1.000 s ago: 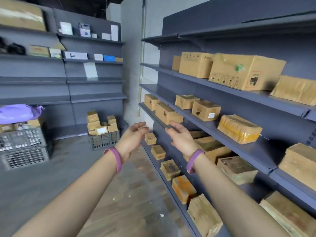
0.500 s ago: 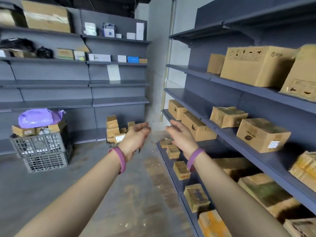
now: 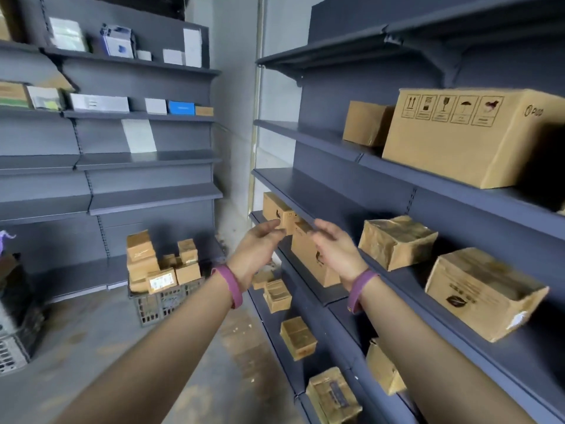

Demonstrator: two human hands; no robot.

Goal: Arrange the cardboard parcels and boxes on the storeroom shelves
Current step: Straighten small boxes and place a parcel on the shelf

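1. My left hand (image 3: 260,249) and right hand (image 3: 336,250) are stretched out ahead, palms facing each other, in front of the right-hand shelving (image 3: 305,191).
2. The grip of each hand is loose and spread, with relaxed fingers that hold nothing. The left fingertips (image 3: 273,224) sit just beside a corner of the far box (image 3: 273,206). Blur stops me telling whether they touch.
3. The far box stands at the left end of a lower shelf and has a dark mark on its side that I cannot read. Just beside it, showing between my hands, is the leaf-mark box (image 3: 315,261), with a small dark leaf-like logo on its face.
4. One shelf up, to the right, lies a taped parcel (image 3: 397,240) with no writing I can make out. Next along is a printed box (image 3: 483,292) with a dark leaf logo, lines of print too blurred to read, and a white label (image 3: 516,319) at its lower corner.
5. Higher up sits the big carton (image 3: 467,139). Its front carries a row of five framed handling symbols, including up-arrows, a wine glass and an umbrella. The end face has a round logo and letters beginning "Pu"; the rest is unclear. A small plain box (image 3: 367,123) stands just beside it.
6. On the floor a grey crate (image 3: 165,301) holds more boxes. One of them has a white sticker (image 3: 162,283) with illegible print.
7. The back shelves hold white cartons and a blue box (image 3: 181,108).
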